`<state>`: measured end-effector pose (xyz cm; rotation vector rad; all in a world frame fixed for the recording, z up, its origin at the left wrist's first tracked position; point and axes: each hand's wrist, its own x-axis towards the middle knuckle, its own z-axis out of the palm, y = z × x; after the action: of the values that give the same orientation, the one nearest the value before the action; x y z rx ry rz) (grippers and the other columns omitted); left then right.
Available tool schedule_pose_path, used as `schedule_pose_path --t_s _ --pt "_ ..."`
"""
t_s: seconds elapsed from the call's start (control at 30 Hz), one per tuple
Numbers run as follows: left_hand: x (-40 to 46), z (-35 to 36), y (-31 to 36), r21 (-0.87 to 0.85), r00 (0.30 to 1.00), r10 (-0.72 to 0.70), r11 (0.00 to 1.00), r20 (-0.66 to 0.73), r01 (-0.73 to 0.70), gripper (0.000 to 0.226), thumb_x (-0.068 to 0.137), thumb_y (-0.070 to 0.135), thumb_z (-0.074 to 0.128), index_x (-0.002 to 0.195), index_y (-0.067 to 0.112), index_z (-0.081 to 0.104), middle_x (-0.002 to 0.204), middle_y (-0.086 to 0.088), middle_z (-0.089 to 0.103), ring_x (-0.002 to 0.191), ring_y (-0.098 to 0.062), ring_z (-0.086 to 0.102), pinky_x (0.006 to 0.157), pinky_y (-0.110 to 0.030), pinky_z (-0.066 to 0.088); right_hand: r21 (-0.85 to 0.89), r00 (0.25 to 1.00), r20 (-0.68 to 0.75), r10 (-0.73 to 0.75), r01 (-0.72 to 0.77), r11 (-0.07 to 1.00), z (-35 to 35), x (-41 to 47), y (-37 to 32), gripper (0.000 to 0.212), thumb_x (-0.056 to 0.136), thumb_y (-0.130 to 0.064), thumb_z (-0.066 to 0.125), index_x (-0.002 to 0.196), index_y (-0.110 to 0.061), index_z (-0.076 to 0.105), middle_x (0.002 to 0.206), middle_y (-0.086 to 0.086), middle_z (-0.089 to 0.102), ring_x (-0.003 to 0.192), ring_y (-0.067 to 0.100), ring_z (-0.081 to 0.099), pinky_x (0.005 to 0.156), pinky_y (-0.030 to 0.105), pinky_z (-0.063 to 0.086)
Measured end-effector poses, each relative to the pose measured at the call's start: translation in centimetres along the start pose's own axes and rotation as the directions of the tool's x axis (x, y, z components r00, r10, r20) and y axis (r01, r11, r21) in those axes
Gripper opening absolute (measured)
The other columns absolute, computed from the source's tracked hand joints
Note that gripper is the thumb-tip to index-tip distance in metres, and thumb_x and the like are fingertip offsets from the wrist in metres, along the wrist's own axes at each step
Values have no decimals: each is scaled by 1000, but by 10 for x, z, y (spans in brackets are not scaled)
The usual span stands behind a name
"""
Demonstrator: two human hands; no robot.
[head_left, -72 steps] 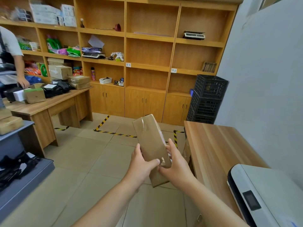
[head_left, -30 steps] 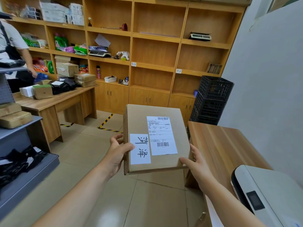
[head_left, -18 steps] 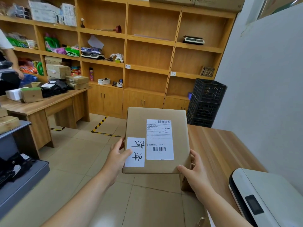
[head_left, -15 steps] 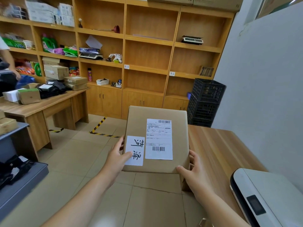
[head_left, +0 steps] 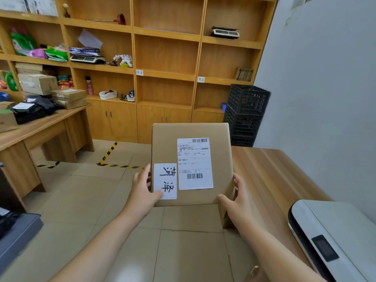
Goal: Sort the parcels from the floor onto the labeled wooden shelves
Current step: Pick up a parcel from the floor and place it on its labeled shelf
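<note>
I hold a flat brown cardboard parcel (head_left: 162,147) upright in front of me, its face toward me. It carries a white shipping label with barcodes and a smaller white slip with two handwritten characters. My left hand (head_left: 142,190) grips its lower left edge, thumb on the slip. My right hand (head_left: 240,202) grips its lower right corner. The wooden shelves (head_left: 166,74) fill the far wall, with small white labels (head_left: 139,72) on their front edges and several bare compartments in the middle and right columns.
A wooden desk (head_left: 270,169) stands close on my right with a white machine (head_left: 333,237) on it. Stacked black crates (head_left: 246,112) sit in the far right corner. Another desk (head_left: 40,127) at left carries boxes and black bags. Yellow-black tape marks the tiled floor.
The parcel has turned from edge-on to face-on toward me, and both hands have shifted to its lower corners. The view has come closer to the shelves and the person at left is out of sight.
</note>
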<state>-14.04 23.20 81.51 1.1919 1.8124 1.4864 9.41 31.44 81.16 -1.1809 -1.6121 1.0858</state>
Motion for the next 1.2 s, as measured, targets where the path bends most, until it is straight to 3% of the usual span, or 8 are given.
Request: schedule_pose_path --t_s 0.2,0.33,0.53,0.77,0.87,0.93,1.07,1.2 --pt "67 35 -17 20 1000 -6 1000 -24 6 91 76 -5 61 146 30 14 120 10 28 112 -8 37 71 -18 42 38 999 30 44 -45 998 9 83 27 76 71 -14 68 133 -42 33 132 -13 50 121 10 49 98 48 48" --pt "126 61 -22 56 998 -16 998 -63 20 93 76 -5 62 146 33 12 121 13 28 109 -8 37 71 -17 41 45 998 47 44 -46 998 18 159 43 77 68 -14 66 131 -43 33 131 -14 50 120 16 51 95 54 48" --pt "221 96 -20 77 991 -53 995 -126 63 94 75 -5 62 146 32 13 126 15 28 111 -6 37 70 -14 39 37 996 90 18 -21 999 26 276 47 78 74 -4 63 140 -29 28 134 -12 43 123 7 39 106 41 38" --pt "306 104 -39 81 980 -86 991 -182 102 103 69 -1 68 145 38 10 135 9 37 122 -11 39 95 -32 42 9 988 154 -28 27 1000 58 374 49 76 76 -5 61 141 -28 28 134 -10 43 125 10 38 105 35 36" --pt "340 93 -52 100 973 -113 986 -203 136 104 69 2 70 144 41 9 140 6 39 125 -15 40 98 -38 44 3 980 197 -40 40 999 80 408 47 78 78 -5 63 143 -27 24 139 -7 40 127 9 36 107 33 33" --pt "366 86 -61 84 974 -127 986 -187 145 105 70 2 70 143 44 7 140 8 41 124 -14 43 95 -36 46 -10 977 211 -25 28 1000 98 431 47 80 80 -6 63 144 -27 20 142 -6 37 127 8 34 106 31 32" --pt "427 72 -75 19 980 -128 991 -155 133 100 75 -5 67 145 38 10 126 16 45 105 2 51 71 -15 45 -42 979 201 -17 26 999 137 483 45 83 80 -9 64 145 -29 18 145 -4 35 130 13 36 108 36 35" --pt "501 46 -90 0 983 -117 993 -143 118 98 76 -5 66 146 36 11 112 25 46 94 14 46 65 -13 43 -52 983 180 -26 36 998 186 542 36 81 79 -8 65 143 -30 22 142 -5 39 127 13 38 108 41 37"
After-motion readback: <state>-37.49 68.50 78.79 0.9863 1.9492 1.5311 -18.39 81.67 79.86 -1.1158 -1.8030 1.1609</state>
